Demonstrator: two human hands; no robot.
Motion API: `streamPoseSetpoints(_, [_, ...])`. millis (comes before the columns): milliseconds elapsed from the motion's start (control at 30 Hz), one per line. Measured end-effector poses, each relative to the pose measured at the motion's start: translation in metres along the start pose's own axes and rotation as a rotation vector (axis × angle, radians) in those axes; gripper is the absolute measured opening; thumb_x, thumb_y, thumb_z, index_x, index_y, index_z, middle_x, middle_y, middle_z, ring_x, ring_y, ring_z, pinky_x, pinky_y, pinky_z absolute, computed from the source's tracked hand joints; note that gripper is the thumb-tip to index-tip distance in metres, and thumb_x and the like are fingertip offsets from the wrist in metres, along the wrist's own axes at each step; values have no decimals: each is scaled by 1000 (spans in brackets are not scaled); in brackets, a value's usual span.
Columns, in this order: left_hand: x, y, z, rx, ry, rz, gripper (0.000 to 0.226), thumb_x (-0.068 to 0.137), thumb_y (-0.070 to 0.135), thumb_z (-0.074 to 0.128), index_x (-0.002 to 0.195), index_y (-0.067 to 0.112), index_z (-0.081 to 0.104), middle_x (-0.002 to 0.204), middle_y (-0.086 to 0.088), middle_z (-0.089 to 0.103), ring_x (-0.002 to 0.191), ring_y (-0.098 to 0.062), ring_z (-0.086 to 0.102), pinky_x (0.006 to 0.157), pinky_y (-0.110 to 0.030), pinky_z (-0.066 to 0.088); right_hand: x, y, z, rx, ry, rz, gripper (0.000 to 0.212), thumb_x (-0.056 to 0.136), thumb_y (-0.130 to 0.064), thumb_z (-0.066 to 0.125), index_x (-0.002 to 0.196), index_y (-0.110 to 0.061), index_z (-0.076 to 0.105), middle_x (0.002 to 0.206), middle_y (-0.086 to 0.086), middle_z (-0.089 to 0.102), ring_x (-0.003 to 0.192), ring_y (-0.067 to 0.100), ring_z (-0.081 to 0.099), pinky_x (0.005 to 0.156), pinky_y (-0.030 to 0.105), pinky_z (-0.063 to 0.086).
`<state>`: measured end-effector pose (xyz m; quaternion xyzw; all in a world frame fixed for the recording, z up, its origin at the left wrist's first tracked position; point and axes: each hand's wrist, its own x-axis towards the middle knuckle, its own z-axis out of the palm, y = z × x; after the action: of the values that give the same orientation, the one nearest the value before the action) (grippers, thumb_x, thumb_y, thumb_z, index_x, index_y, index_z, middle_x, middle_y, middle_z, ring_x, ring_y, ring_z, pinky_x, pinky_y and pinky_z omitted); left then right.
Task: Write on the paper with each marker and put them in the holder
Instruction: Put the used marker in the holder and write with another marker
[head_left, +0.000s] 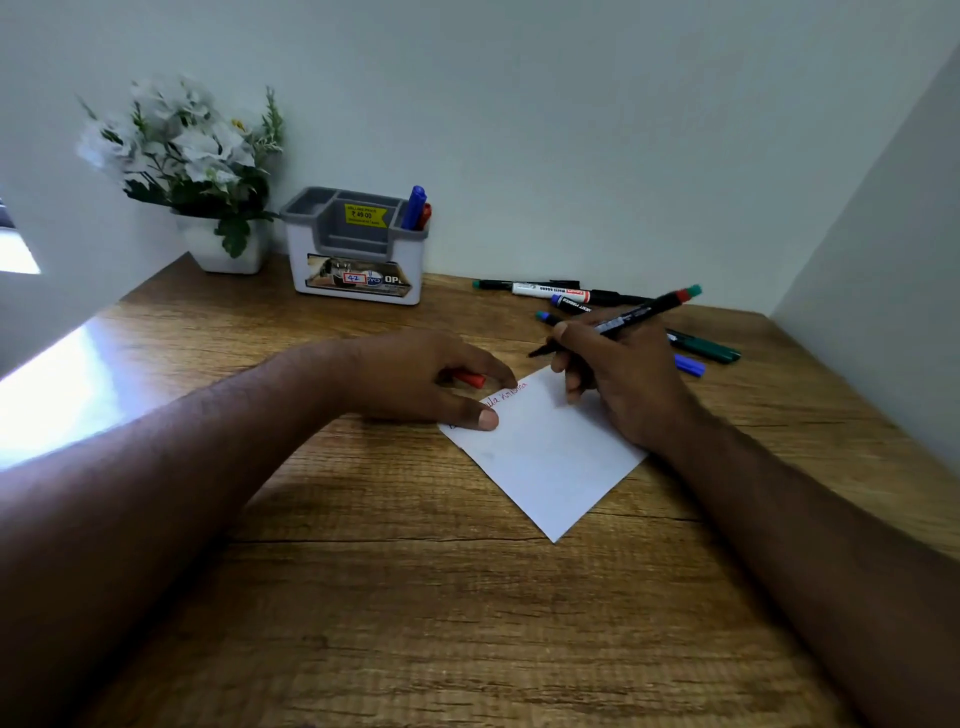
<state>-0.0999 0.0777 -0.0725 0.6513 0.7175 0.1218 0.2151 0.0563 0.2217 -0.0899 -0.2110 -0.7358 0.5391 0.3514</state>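
The right hand (618, 379) kept its grip on a slim black marker (621, 318), tip just above the white paper sheet (550, 457) on the wooden tabletop (415, 597). The left hand (415, 379) pinned the paper, grip closed around a red cap (471, 379). Likely next: recapping, then the grey-and-white plastic holder (358, 249).

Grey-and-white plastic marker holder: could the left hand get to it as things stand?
Probably yes: bare wooden desk lies between the left hand and the holder, though that hand already grips a red cap.
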Motion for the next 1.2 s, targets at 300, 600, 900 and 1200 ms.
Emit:
streamPoseSetpoints(300, [-2, -1, 7, -368, 460, 50, 25, 99, 30, 44, 103, 23, 68, 78, 28, 60, 69, 20, 51, 61, -3, 34, 0, -8, 6, 259, -127, -18, 9, 91, 3, 55, 88, -5, 59, 67, 13, 66, 53, 20, 59, 48, 29, 51])
streamPoseSetpoints(600, [-1, -2, 10, -568, 454, 67, 16, 96, 18, 52, 93, 26, 66, 76, 6, 59, 64, -8, 51, 61, -20, 46, -1, -10, 13, 289, -179, -8, 15, 86, 3, 63, 80, -8, 71, 73, 16, 70, 60, 22, 66, 53, 27, 55])
streamPoseSetpoints(900, [-2, 0, 10, -678, 498, 91, 16, 96, 20, 51, 101, 18, 66, 76, 2, 58, 61, -4, 50, 56, -14, 45, -1, -12, 13, 260, -187, -10, 5, 83, 0, 68, 83, -4, 70, 73, 18, 70, 58, 23, 65, 53, 29, 54])
streamPoseSetpoints(1200, [6, 9, 18, -958, 520, 64, 18, 101, 16, 37, 105, 23, 53, 76, -6, 57, 68, -16, 46, 55, -25, 35, -9, -18, 36, 136, -262, -180, 11, 85, 2, 68, 80, -8, 68, 63, 12, 68, 45, 22, 59, 44, 27, 51])
